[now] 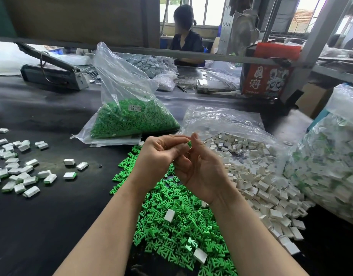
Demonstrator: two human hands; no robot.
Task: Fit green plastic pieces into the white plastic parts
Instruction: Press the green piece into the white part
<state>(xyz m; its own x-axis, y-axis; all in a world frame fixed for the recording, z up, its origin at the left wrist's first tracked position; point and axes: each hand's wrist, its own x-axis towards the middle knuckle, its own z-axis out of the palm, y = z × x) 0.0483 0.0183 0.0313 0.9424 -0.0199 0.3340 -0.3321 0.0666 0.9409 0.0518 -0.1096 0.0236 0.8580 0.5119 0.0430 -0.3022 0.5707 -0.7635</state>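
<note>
Your left hand [161, 154] and right hand [199, 168] pinch one green piece [189, 144] together at the fingertips; loose white parts [257, 176] lie right, nearest your right hand.

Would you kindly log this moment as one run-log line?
left hand: pinching green piece | right hand: pinching same piece | stage: fitting, mid-air | loose green pile: below

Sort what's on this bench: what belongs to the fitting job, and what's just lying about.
Job:
- green piece, pinched between left hand and right hand
- loose green pieces
- white parts
- finished pieces
- bag of green pieces

Lying about:
- red box
- sealing machine
- grey parts
</note>
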